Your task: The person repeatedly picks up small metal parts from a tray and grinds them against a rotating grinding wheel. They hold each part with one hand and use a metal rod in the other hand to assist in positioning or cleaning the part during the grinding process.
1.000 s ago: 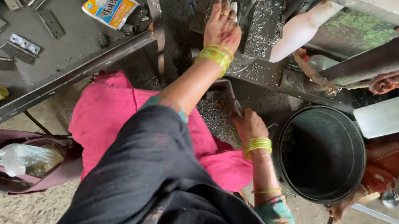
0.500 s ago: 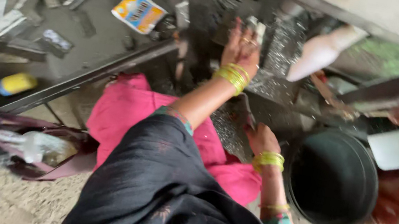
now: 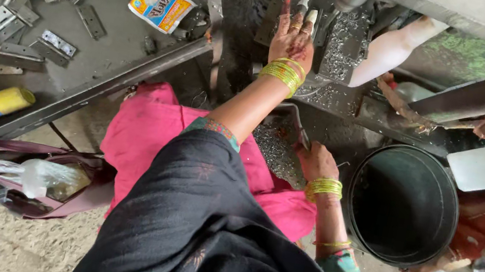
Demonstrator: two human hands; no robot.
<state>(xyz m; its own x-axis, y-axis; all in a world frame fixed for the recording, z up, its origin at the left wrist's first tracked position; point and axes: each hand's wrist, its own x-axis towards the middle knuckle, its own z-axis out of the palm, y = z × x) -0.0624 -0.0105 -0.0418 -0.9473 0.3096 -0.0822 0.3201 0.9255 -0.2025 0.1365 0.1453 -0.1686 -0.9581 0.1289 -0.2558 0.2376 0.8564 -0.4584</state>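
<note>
Metal hinges (image 3: 5,14) litter the tabletop (image 3: 115,67) at left. The left hand (image 3: 293,35) lies flat, fingers spread, on the machine bed (image 3: 338,46); the right hand (image 3: 316,162) grips a metal tray (image 3: 277,149) beside a black bucket (image 3: 406,205).

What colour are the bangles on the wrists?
Yellow-green. The bangles on the left hand show best in the head view; the right hand wears matching ones.
</note>
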